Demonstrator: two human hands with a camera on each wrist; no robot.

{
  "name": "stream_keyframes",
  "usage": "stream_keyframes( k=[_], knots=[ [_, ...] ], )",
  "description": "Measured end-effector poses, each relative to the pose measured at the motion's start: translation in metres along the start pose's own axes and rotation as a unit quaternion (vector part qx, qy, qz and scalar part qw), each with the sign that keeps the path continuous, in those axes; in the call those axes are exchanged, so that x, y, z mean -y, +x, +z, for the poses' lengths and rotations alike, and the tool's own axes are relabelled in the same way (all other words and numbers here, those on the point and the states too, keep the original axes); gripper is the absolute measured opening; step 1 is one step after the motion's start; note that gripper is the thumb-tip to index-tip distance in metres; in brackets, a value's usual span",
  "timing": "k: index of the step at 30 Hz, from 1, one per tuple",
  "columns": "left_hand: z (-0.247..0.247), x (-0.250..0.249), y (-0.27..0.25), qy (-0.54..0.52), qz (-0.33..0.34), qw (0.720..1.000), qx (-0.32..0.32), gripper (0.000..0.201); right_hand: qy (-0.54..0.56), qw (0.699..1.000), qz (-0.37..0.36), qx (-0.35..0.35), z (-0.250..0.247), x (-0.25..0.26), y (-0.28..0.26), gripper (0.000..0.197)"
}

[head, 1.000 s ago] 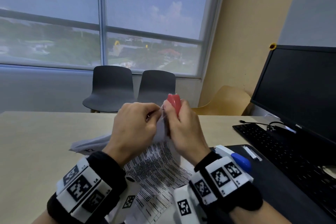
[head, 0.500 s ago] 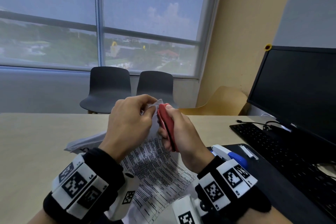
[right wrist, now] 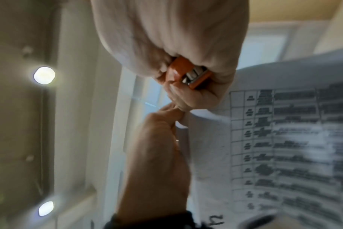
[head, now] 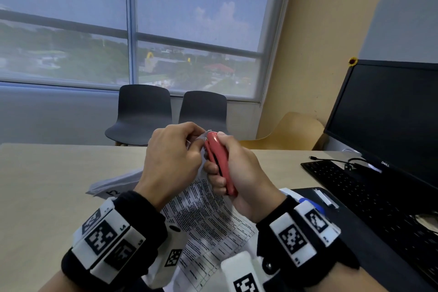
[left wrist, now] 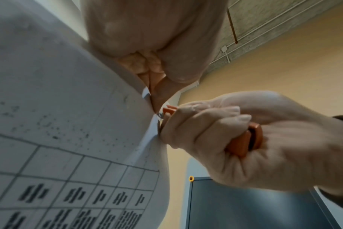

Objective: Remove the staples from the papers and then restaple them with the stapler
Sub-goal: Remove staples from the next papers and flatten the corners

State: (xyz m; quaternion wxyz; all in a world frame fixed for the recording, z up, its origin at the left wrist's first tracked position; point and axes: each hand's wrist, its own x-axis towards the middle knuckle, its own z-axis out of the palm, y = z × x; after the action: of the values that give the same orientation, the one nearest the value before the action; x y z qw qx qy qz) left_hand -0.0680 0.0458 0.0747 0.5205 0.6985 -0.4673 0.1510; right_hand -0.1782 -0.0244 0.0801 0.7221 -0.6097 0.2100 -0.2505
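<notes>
I hold up printed sheets (head: pixel 208 220) above the table. My left hand (head: pixel 175 156) pinches their top corner between thumb and fingers. My right hand (head: pixel 239 173) grips a small red stapler-shaped tool (head: pixel 219 161), whose nose touches that pinched corner. In the left wrist view the tool's tip (left wrist: pixel 168 110) meets the paper (left wrist: pixel 59 108) just under my left hand's fingertips (left wrist: pixel 157 93). The right wrist view shows the tool's (right wrist: pixel 184 74) metal inner channel inside my right fist, with the left hand (right wrist: pixel 161 139) below it. The staple itself is too small to make out.
A blue-and-white stapler (head: pixel 305 201) lies on a black mat (head: pixel 355 244) at my right, beside a keyboard (head: pixel 367 197) and monitor (head: pixel 391 114). More papers (head: pixel 113 185) lie on the beige table (head: pixel 47 185) behind my left wrist. Two dark chairs (head: pixel 142 114) stand beyond it.
My right hand has turned the red tool from end-on to side-on and brought its nose against the pinched corner. The left hand keeps its pinch on the papers.
</notes>
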Motion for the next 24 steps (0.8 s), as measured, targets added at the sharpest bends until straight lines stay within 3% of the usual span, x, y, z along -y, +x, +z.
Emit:
stream_keyframes(
  k=[4,15,24],
  knots=[
    [0.001,-0.002,-0.002,-0.014,-0.010,1.000,-0.003,0.013,0.030,1.000,0.002,0.003,0.002,0.002,0.001,0.041],
    [-0.007,-0.010,-0.002,-0.083,-0.034,0.995,0.031,0.025,-0.078,0.982,-0.169,-0.033,0.009,-0.023,0.004,0.048],
    [0.001,-0.010,-0.003,-0.063,-0.052,0.997,0.003,0.010,-0.036,0.992,-0.119,-0.019,-0.007,-0.016,-0.002,0.040]
  ],
)
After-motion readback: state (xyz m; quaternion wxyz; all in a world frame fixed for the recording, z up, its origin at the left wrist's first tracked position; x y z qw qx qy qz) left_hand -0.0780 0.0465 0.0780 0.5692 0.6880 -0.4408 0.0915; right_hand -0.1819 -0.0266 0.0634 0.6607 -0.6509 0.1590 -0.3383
